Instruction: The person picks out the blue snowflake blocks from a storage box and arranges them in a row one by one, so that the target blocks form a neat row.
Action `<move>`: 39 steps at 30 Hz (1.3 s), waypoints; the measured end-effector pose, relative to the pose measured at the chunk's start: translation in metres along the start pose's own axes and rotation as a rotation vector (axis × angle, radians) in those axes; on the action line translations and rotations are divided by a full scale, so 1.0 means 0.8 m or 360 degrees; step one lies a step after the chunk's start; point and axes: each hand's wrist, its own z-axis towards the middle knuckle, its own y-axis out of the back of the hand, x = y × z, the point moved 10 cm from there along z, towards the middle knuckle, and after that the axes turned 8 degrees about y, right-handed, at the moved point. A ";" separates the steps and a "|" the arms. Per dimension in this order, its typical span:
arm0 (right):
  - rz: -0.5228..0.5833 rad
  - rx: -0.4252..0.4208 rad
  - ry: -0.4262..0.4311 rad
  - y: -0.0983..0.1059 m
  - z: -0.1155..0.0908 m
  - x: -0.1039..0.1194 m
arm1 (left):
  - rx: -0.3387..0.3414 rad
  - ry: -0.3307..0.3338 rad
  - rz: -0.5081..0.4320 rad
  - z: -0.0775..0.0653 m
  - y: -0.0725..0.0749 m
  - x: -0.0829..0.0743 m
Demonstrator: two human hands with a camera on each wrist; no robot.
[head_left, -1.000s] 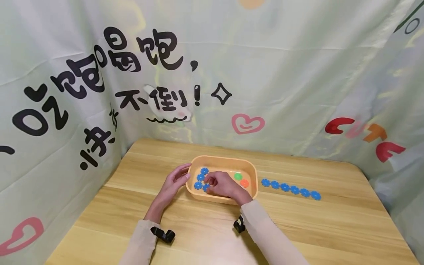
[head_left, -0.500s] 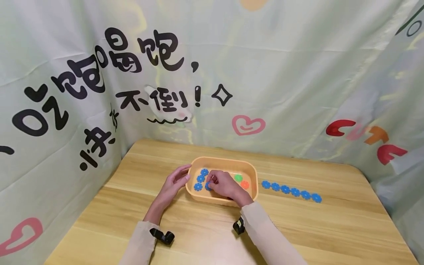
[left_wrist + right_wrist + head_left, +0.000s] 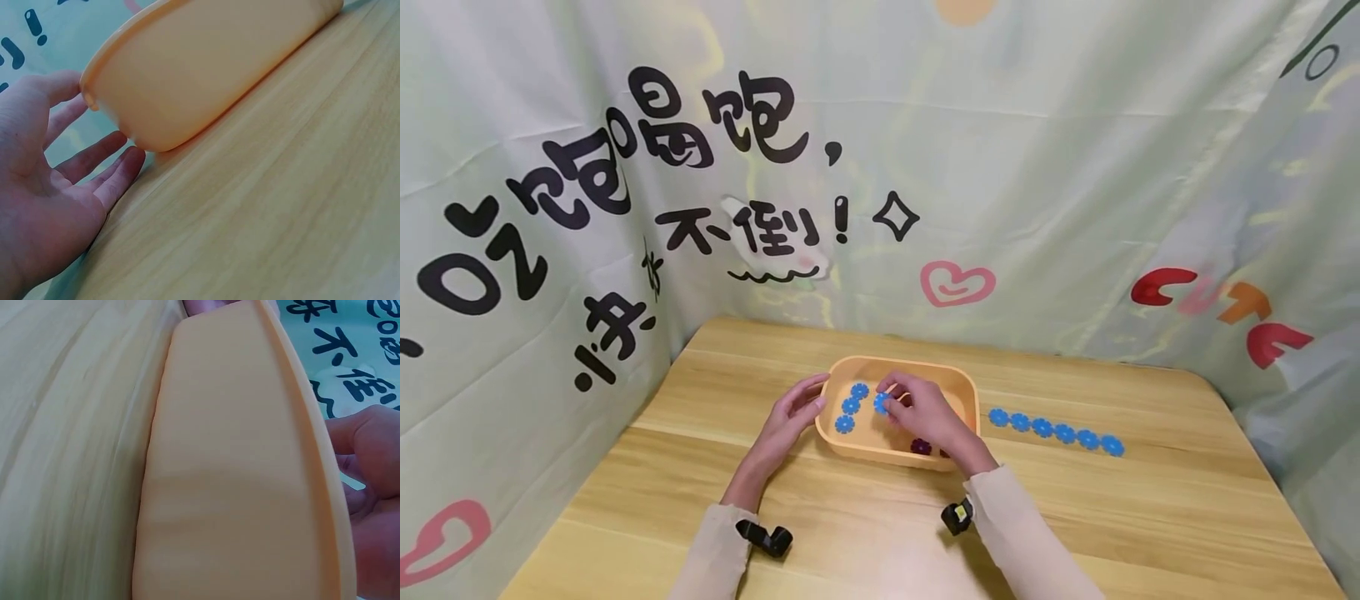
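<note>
In the head view a pale orange plastic basin (image 3: 850, 454) stands on the wooden table. My right hand (image 3: 928, 417) is over its inside and pinches a blue notched snowflake disc (image 3: 881, 403) between thumb and finger. Three more blue snowflake discs (image 3: 851, 406) lie along the basin's left part. Under my right wrist a dark purple disc (image 3: 921, 447) shows near the front wall. My left hand (image 3: 788, 421) touches the basin's left end, its fingers spread and relaxed; in the left wrist view the thumb is at the rim. The basin wall hides the right fingertips in the right wrist view.
To the right of the basin a row of several blue discs (image 3: 1042, 427) lies on the table (image 3: 850, 533). A printed cloth curtain (image 3: 1037, 192) hangs behind the table and along its sides.
My right hand has picked a blue disc off the basin floor, lifting it slightly. A purple disc has come into view, while the green and orange discs are now hidden. My left hand stays put.
</note>
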 end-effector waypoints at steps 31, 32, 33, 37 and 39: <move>-0.0054 -0.0274 0.0030 0.099 -0.088 -0.001 | -0.0002 -0.0031 0.0030 0.001 -0.002 -0.003; -0.0067 -0.0289 0.0024 0.102 -0.091 -0.001 | 0.0001 -0.0030 0.0032 0.001 -0.002 -0.003; -0.0082 -0.0303 0.0019 0.105 -0.094 -0.001 | 0.0003 -0.0024 0.0029 0.001 -0.002 -0.002; -0.0114 -0.0356 0.0016 0.119 -0.106 0.000 | -0.0001 0.0005 0.0028 0.000 -0.002 0.000; -0.0138 -0.0385 0.0023 0.127 -0.111 0.000 | -0.0012 0.0013 0.0025 -0.001 -0.001 0.000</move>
